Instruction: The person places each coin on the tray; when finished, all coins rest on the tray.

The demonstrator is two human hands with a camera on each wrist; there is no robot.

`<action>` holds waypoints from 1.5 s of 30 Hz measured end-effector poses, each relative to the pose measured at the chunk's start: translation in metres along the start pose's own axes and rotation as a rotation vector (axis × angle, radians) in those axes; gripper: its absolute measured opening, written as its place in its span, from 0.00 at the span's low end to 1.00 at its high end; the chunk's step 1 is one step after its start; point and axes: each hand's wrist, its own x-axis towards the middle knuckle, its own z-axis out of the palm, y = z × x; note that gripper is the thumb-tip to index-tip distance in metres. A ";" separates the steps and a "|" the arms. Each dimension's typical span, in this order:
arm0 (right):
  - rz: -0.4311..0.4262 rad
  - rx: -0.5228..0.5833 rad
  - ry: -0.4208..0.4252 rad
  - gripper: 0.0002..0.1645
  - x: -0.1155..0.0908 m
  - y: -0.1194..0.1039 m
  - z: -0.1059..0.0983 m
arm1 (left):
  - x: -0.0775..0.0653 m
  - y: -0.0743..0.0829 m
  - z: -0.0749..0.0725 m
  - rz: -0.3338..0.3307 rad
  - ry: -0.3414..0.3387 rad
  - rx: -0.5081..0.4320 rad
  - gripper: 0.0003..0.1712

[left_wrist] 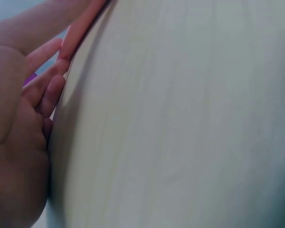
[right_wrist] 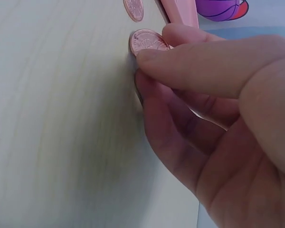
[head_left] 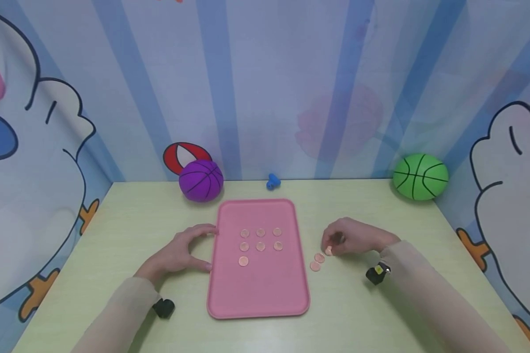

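A pink tray (head_left: 265,294) lies on the table with several copper coins (head_left: 260,246) on it, in two rows of three with a single coin (head_left: 243,261) below at the left. My left hand (head_left: 178,252) rests at the tray's left edge, thumb and fingers spread along the rim. To the right of the tray, my right hand (head_left: 357,236) pinches a copper coin (right_wrist: 149,40) between thumb and fingers, low over the tabletop. Two more coins lie on the table between that hand and the tray, one (head_left: 319,258) slightly overlapping the other (head_left: 315,266).
Behind the tray sit a purple ball (head_left: 201,180) and a small blue object (head_left: 273,182). A green ball (head_left: 420,177) stands at the back right corner. A printed cloth backdrop (head_left: 274,88) closes off the back and sides of the table (head_left: 353,314).
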 end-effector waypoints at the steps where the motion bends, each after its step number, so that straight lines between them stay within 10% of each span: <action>1: 0.005 0.004 -0.001 0.14 0.000 0.000 0.000 | 0.000 0.000 0.000 -0.003 0.000 0.000 0.54; 45: 0.010 0.058 0.004 0.13 -0.006 0.003 -0.001 | 0.000 0.000 0.000 -0.013 0.002 0.009 0.54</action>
